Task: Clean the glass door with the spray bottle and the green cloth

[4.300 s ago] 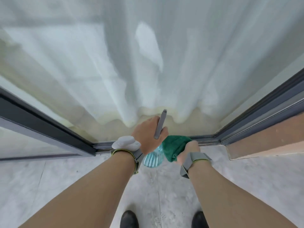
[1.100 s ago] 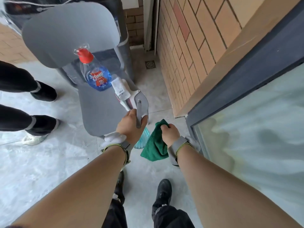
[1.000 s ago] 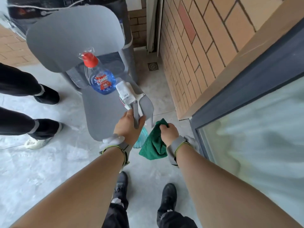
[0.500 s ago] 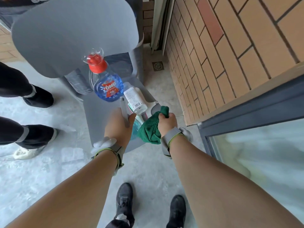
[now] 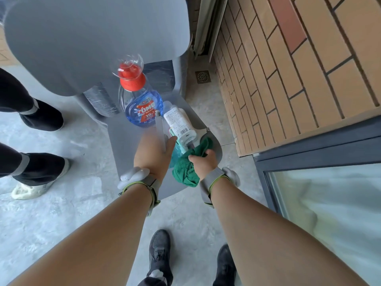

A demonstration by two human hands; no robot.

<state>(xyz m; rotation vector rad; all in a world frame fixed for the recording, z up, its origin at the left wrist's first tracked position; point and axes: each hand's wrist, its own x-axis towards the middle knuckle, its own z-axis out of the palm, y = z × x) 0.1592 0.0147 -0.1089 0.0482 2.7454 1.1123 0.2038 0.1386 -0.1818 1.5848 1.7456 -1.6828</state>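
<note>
My left hand [image 5: 153, 153] grips the spray bottle [image 5: 175, 155]; its grey trigger head pokes out above my knuckles and its pale teal body shows under my palm. My right hand [image 5: 204, 162] grips the bunched green cloth [image 5: 185, 172] right beside the bottle. Both hands are low over the front of a grey chair seat [image 5: 127, 145]. The glass door [image 5: 329, 213], with its dark frame, lies at the lower right, apart from both hands.
On the seat stand a blue liquid bottle with a red cap [image 5: 140, 106] and a white bottle [image 5: 179, 122] lying on its side. Another person's legs [image 5: 31, 162] are at the left. A brick wall [image 5: 288, 69] rises on the right, with a floor drain [image 5: 202, 76] beside it.
I have turned from the glass door to the chair. Over the last second both hands moved forward onto the seat front, still holding the spray bottle and cloth.
</note>
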